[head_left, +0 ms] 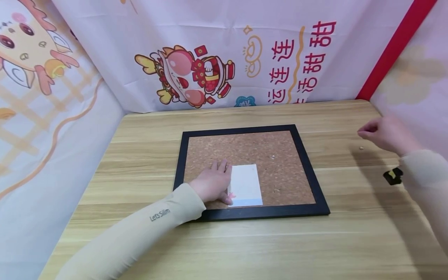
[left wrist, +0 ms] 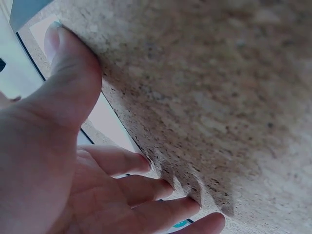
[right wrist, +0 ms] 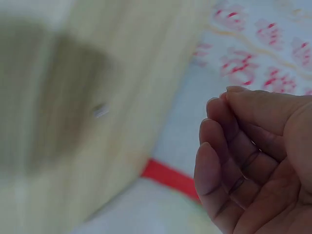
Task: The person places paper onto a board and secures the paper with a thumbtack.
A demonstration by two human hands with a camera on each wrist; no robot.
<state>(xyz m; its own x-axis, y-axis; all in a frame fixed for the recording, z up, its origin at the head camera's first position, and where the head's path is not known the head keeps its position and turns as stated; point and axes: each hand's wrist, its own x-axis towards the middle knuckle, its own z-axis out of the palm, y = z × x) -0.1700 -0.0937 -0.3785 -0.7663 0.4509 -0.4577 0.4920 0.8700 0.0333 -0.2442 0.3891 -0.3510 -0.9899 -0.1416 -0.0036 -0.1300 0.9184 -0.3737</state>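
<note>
Your left hand [head_left: 213, 182] is open: its fingers are spread and almost straight, and they lie at the left edge of the white card [head_left: 246, 184]. The thumb reaches the lower left corner of this card, near a small pink mark on it. The card lies flat on the cork [head_left: 283, 167] of the board, at the lower middle, just beside the lower side of the black frame [head_left: 266, 212]. The board itself lies on the wooden table [head_left: 245, 249].

Your right hand [head_left: 386, 134] is above the right part of the table, well apart from the board. It is closed: its fingers are curled, and the tips of thumb and forefinger meet. In the right wrist view no thing shows between them, but if something tiny is hidden there, you cannot tell from it. Near this hand, on the table, there is a small pale piece [head_left: 361, 148], too small to be recognised. A black thing [head_left: 392, 176] with a yellow part is just beside your right sleeve [head_left: 425, 171]. Behind the table hangs a white printed cloth [head_left: 224, 31] with red characters.
</note>
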